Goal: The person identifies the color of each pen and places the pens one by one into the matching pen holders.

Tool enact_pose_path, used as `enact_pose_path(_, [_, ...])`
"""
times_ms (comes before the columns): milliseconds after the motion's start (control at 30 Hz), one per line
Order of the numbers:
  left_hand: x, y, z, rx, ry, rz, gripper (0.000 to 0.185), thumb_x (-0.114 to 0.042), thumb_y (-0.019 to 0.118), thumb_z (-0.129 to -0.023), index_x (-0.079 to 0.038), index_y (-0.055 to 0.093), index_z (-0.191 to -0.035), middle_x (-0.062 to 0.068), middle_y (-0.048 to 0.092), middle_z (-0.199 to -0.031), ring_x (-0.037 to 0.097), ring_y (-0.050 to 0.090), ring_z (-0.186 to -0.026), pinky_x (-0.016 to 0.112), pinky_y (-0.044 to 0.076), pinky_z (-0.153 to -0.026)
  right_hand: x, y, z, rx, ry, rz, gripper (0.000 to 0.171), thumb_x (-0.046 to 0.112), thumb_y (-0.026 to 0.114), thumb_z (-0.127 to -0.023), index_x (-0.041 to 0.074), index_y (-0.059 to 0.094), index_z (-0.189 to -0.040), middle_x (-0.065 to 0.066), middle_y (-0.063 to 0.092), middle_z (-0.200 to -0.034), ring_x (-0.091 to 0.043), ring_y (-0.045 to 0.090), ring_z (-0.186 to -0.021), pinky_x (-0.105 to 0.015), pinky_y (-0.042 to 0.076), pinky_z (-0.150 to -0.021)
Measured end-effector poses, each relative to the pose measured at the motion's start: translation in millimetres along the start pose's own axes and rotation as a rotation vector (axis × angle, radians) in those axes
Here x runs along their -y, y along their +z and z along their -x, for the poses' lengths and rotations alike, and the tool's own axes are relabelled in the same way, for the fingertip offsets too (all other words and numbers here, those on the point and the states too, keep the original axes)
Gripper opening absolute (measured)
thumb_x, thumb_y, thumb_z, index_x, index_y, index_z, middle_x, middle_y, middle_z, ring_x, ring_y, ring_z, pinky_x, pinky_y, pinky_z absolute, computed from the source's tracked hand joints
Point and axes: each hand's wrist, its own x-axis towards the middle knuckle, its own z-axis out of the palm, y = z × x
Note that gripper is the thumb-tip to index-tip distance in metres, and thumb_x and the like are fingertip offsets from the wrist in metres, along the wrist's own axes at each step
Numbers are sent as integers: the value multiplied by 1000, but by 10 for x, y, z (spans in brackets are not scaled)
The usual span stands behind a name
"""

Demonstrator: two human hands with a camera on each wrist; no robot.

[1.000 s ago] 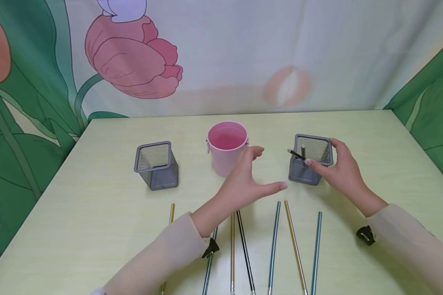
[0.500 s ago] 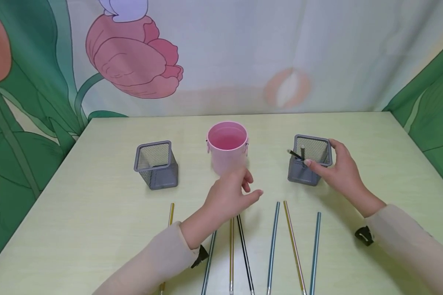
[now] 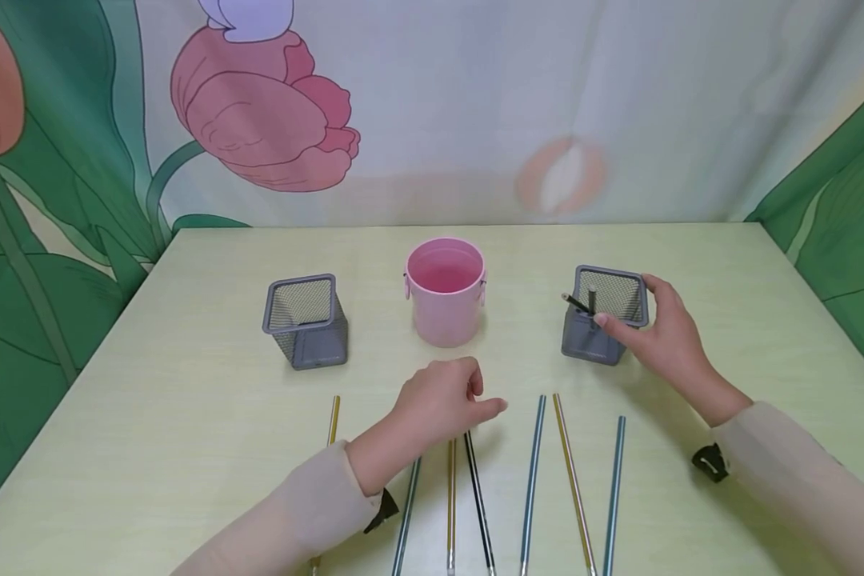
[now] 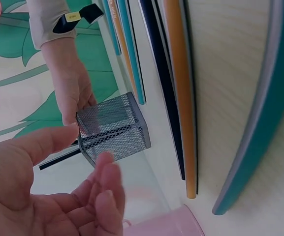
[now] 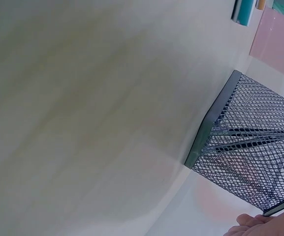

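Observation:
My right hand grips a grey wire-mesh pen holder at its rim, thumb on the near side and fingers at the far right corner. Two dark sticks poke out of it; the mesh in the right wrist view shows them slanting inside. My left hand hovers over the middle of the table with fingers loosely bent and thumb out to the right. Nothing is in it in the left wrist view. Below it lie a black rod and a gold rod, their upper ends hidden by the hand in the head view.
A pink bucket stands at the back middle, a second mesh pen holder to its left. More slim rods lie along the front, including a blue rod, a gold-and-pink rod and another blue rod. A printed curtain hangs behind.
My left hand has come down and toward me, away from the bucket, and its fingers have drawn in from a wide spread. The right hand keeps its hold on the pen holder.

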Motion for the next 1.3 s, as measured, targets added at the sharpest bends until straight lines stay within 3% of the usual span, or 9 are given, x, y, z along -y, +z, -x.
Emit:
enact_pose_path(300, [36,55,7,94,-89,-145,37,-41,69,-84,-9,58,-69,0,53,-58,14,47,-52,26,36,-48,-1,-4,3,-4,1,-1,90,45,64,-87,-6,19,-146,-31,28,-147,-48,31,-132,-65,31,-102])
enact_pose_path(667, [131,158,-68,79,-101,-237,36,-34,70,-84,-10,53,-63,-2,38,-52,14,39,-47,25,30,-44,-3,5,0,-4,4,-5,89,43,65,-87,-6,19,-146,-31,29,-146,-47,30,-133,-65,31,-102])
enact_pose_path(800, [127,190,-93,90,-113,-275,34,-34,70,-84,-10,55,-66,-1,40,-53,14,40,-47,26,32,-44,4,5,-1,-3,7,-8,89,42,65,-87,-5,19,-147,-30,28,-147,-47,30,-134,-65,31,-102])
enact_pose_path(1033, [142,235,-157,101,-116,-281,31,-31,69,-86,-11,56,-66,-1,46,-54,14,44,-48,25,34,-44,-26,25,-5,-10,-6,-5,89,44,64,-88,-6,19,-146,-31,29,-146,-48,31,-133,-65,32,-101])
enact_pose_path(1300, [179,230,-205,127,-110,-252,28,-18,66,-86,-9,57,-62,-3,51,-42,13,48,-43,23,34,-41,-26,45,-31,-8,-5,-12,89,44,64,-87,-5,20,-147,-29,29,-147,-47,30,-133,-64,31,-102])
